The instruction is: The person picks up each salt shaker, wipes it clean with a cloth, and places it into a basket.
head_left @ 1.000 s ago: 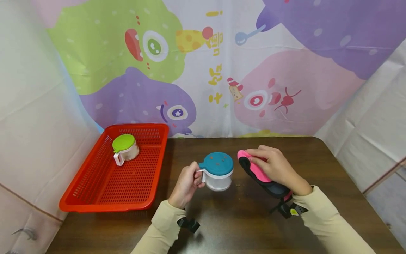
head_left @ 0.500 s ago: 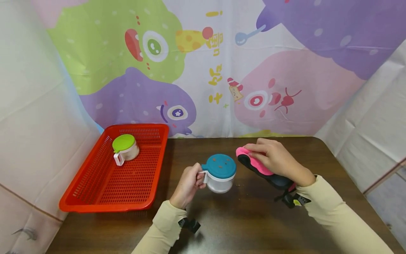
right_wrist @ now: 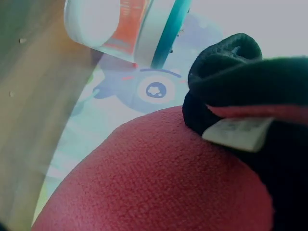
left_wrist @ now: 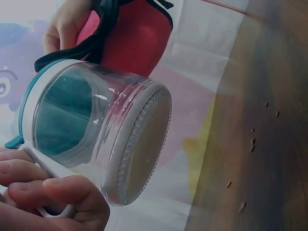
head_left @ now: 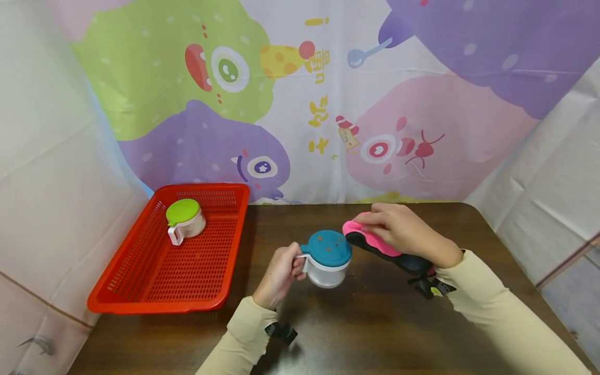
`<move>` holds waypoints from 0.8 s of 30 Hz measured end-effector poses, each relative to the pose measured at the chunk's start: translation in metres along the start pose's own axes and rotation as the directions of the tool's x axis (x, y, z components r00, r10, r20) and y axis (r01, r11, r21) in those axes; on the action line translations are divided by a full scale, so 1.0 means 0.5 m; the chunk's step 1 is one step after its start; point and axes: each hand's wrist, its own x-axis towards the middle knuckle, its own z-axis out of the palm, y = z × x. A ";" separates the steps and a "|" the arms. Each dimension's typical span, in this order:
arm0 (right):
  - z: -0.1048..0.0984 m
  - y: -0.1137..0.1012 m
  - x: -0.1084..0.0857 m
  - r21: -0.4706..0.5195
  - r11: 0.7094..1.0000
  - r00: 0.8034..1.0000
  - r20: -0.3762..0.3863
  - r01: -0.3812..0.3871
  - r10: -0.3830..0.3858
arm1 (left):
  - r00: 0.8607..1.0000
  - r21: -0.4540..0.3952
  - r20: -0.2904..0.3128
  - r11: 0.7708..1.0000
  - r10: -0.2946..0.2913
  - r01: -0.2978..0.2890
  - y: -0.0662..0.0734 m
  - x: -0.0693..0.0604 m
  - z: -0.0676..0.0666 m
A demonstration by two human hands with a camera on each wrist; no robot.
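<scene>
My left hand [head_left: 279, 273] grips the white handle of a clear seasoning jar [head_left: 326, 276], held above the table. Its teal lid [head_left: 329, 248] is on, with several brown crumbs on top. In the left wrist view the jar [left_wrist: 130, 125] is tilted and its ridged base shows. My right hand [head_left: 403, 229] pinches a pink cloth with black edging [head_left: 382, 245], also off the table. The cloth's near edge is right beside the lid; I cannot tell whether they touch. In the right wrist view the pink cloth [right_wrist: 159, 178] fills the bottom, with a white label on its black trim.
A red perforated basket [head_left: 220, 299] stands on the left of the brown wooden table [head_left: 375, 333]. Inside it is another handled jar with a green lid [head_left: 183, 211]. Several crumbs [left_wrist: 252, 142] lie on the table below the jar. A cartoon-printed curtain [head_left: 300, 172] hangs behind.
The jar has moved slightly right and nearer to me, its lid tipping more. The pink cloth has risen a little and shifted left, closing the gap to the lid.
</scene>
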 end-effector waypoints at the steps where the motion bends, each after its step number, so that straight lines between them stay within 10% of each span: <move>1: -0.001 -0.001 0.002 -0.006 1.000 1.000 0.004 0.007 -0.007 | 1.000 0.000 0.002 1.000 0.003 -0.003 -0.001 0.000 0.000; 24: -0.005 -0.032 0.057 -0.119 0.982 0.985 0.103 0.148 -0.136 | 0.999 0.057 0.046 0.998 -0.006 0.004 -0.012 0.002 0.007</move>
